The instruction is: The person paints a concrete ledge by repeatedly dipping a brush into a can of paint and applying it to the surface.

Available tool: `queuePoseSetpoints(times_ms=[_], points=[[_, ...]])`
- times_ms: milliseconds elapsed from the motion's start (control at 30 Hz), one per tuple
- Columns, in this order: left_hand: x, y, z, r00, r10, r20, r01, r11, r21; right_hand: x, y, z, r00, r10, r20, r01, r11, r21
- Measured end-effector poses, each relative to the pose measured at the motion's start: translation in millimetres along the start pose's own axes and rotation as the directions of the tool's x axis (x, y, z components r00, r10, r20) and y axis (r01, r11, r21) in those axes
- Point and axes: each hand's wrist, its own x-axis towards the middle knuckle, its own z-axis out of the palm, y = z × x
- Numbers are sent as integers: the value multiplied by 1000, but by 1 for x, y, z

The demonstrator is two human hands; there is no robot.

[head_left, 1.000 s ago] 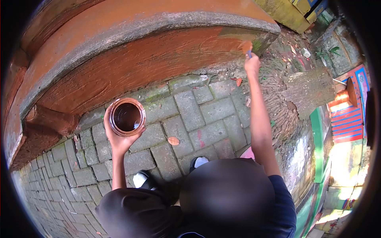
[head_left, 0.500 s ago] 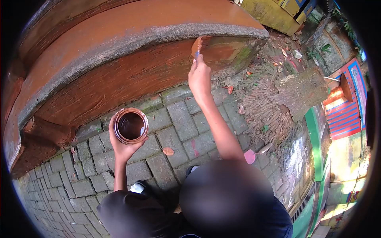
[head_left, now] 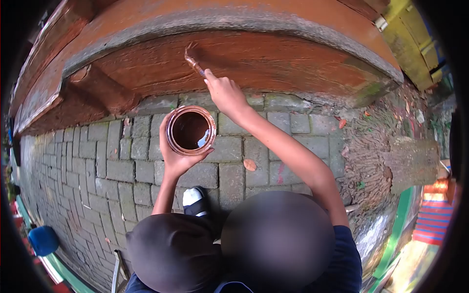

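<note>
My left hand point(head_left: 177, 160) is wrapped round an open jar point(head_left: 191, 130) of dark brown paint, held upright over the paving. In my right hand point(head_left: 226, 95) is the handle of a paintbrush point(head_left: 194, 62), its bristles coated in brown and lying at the bench's front face. That face point(head_left: 273, 61) is reddish brown, with greener, patchy colour toward its right end. Above it runs the bench's worn grey edge point(head_left: 234, 20).
Grey paving blocks point(head_left: 230, 178) lie below, with a dry leaf point(head_left: 250, 165). A tree stump point(head_left: 413, 161) with spreading roots stands at right. A yellow structure point(head_left: 408, 41) is at upper right, a blue object point(head_left: 43, 240) at lower left.
The view has turned and shifted left along the bench. My right hand has moved the brush left, away from the bench's right end and closer to the jar, which stays in my left hand.
</note>
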Motion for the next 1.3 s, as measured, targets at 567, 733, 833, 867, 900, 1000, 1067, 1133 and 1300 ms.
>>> queuePoseSetpoints(times_ms=[567, 733, 833, 867, 900, 1000, 1067, 1133, 1300], points=[[-59, -2, -118, 949, -102, -299, 194, 936, 295, 116, -92, 201, 943, -292, 161, 255, 943, 215], [-54, -1, -120, 928, -75, -365, 187, 941, 283, 110, -55, 191, 987, 119, 110, -140, 969, 204], [-51, -3, -116, 939, -30, -343, 133, 951, 281, 76, -11, 152, 983, 172, 60, -177, 979, 101], [-50, -1, -114, 947, -32, -319, 133, 944, 302, 65, 2, 138, 980, 193, 37, -196, 975, 104], [-48, -1, -111, 951, -29, -308, 125, 947, 296, 57, 15, 123, 980, 197, 11, -197, 978, 70], [-38, -8, -95, 960, 3, -279, 80, 955, 287, 32, 55, 76, 974, 221, -46, -220, 975, 34], [-28, -10, -80, 966, 18, -258, 53, 963, 265, 5, 73, 44, 957, 258, -133, -258, 966, 14], [-15, -11, -62, 971, 27, -236, 26, 975, 220, -19, 91, 16, 934, 309, -181, -315, 949, -5], [8, -11, -19, 986, 80, -143, -58, 987, 151, -84, 145, -63, 812, 487, -321, -524, 851, -35]])
